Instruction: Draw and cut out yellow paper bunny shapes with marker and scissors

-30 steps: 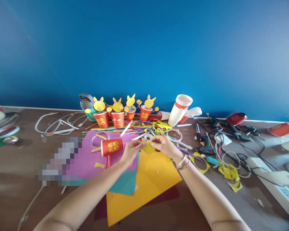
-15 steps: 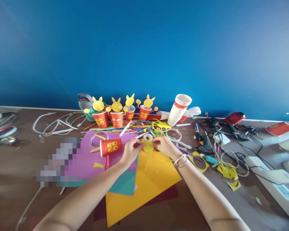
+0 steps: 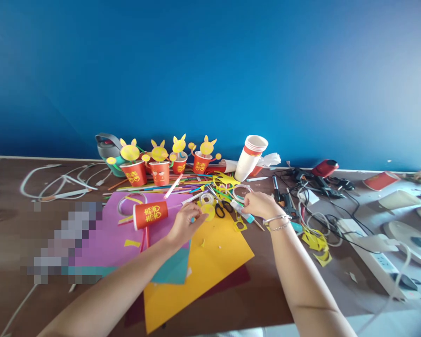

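Between the thumb and fingers of my left hand [image 3: 186, 221] is a small yellow paper disc [image 3: 208, 212], held over the top of the orange-yellow sheet. A roll of clear tape [image 3: 206, 198] lies just behind the disc. My right hand [image 3: 263, 206], with bracelets at the wrist, is curled closed to the right, and whether its hidden fingertips hold anything does not show. Close by it lie a white-and-blue glue stick [image 3: 242, 211], a larger ring of tape [image 3: 242, 192] and black-handled scissors [image 3: 225, 207]. Left of my left hand, a red paper cup [image 3: 150, 215] lies on its side.
Several red cups with yellow paper figures [image 3: 133, 172] stand at the back, beside a stack of white cups [image 3: 250, 161]. Coloured sticks [image 3: 150, 188] lie before them. Purple paper [image 3: 101, 234] spreads left; glue guns, cables and a power strip [image 3: 372, 257] crowd the right.
My right hand has left the yellow disc and moved right, beside the glue stick. My left hand still holds the disc. The scissors are now uncovered, and the view has shifted slightly right.
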Motion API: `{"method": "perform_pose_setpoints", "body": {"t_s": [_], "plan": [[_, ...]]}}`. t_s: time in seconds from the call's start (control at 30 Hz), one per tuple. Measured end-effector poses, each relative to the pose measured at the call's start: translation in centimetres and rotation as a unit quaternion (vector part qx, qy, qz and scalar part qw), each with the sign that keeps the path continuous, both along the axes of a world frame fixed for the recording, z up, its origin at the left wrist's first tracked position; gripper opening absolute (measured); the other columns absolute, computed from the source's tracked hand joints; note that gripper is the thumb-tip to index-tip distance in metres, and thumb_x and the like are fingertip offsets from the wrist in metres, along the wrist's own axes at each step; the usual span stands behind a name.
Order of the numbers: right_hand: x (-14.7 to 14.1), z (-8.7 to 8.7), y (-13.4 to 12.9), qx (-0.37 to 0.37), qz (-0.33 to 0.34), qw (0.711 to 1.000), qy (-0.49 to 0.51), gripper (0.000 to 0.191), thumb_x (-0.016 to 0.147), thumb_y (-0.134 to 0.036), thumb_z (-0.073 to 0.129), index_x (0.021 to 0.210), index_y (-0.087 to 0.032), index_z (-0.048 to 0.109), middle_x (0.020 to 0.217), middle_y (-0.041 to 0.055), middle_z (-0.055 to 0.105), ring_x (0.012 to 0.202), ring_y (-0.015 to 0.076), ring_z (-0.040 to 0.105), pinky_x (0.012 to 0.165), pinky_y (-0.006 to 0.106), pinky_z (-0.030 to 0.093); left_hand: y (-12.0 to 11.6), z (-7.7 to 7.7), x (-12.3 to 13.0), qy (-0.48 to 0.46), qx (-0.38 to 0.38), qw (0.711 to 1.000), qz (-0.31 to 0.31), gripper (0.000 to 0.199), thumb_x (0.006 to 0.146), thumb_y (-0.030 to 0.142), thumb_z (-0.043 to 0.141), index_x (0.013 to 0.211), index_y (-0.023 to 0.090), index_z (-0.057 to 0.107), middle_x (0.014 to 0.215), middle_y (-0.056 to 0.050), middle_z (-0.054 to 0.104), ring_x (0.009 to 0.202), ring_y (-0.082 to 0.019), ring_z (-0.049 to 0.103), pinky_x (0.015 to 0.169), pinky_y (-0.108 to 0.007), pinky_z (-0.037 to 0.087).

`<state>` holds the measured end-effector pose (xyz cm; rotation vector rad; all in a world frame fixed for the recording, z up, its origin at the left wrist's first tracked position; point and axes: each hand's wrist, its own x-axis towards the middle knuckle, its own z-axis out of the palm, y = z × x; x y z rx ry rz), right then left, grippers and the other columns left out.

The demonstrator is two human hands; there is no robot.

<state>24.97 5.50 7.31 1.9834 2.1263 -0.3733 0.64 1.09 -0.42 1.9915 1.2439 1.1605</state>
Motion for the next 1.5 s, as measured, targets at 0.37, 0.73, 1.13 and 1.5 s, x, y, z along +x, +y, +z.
{"method": "perform_pose_setpoints", "body": {"t_s": [0.37,0.73,1.13,1.5], "plan": [[0.8,-0.8,0.6,-0.022,0.025,0.999,0.008,0.006,0.061,-0.024,0.065,0.061,-0.019,0.064,0.072,0.0069,0.067,0.074,0.0237,0.062,0.057,0.027,0.037,-0.3,0.0,0.0,-0.016,0.008,1.000,-0.009,0.022,0.081,0.034,0.059,0.064,0.020,0.061,0.073,-0.003,0.064,0.074,-0.017,0.056,0.073,-0.030,0.041],[3.5,-1.0,1.6,0.078,-0.016,0.958,0.275,0.034,0.069,-0.024,0.061,0.101,-0.014,0.058,0.092,0.0065,0.067,0.080,0.0194,0.060,0.064,0.023,0.040,-0.4,-0.2,-0.1,0.028,0.027,0.999,-0.036,0.041,0.087,0.036,0.049,0.050,0.020,0.051,0.065,-0.004,0.059,0.068,-0.016,0.052,0.069,-0.031,0.041],[2.3,-1.3,1.5,0.014,0.025,1.000,0.008,0.021,0.069,-0.010,0.056,0.087,-0.017,0.063,0.089,0.0134,0.069,0.086,0.0266,0.064,0.060,0.026,0.035,-0.4,0.0,-0.1,0.019,0.034,0.998,-0.047,0.028,0.083,0.036,0.056,0.059,0.021,0.061,0.071,-0.005,0.064,0.073,-0.018,0.056,0.074,-0.033,0.042],[-1.0,-1.1,0.5,0.093,0.106,0.980,0.143,0.016,0.073,-0.018,0.055,0.087,-0.015,0.062,0.090,0.0104,0.068,0.085,0.0225,0.062,0.066,0.025,0.037,-1.2,0.2,-0.2,0.042,0.040,0.993,-0.100,0.027,0.087,0.033,0.048,0.068,0.021,0.062,0.074,-0.007,0.066,0.074,-0.019,0.059,0.075,-0.034,0.044]]}}
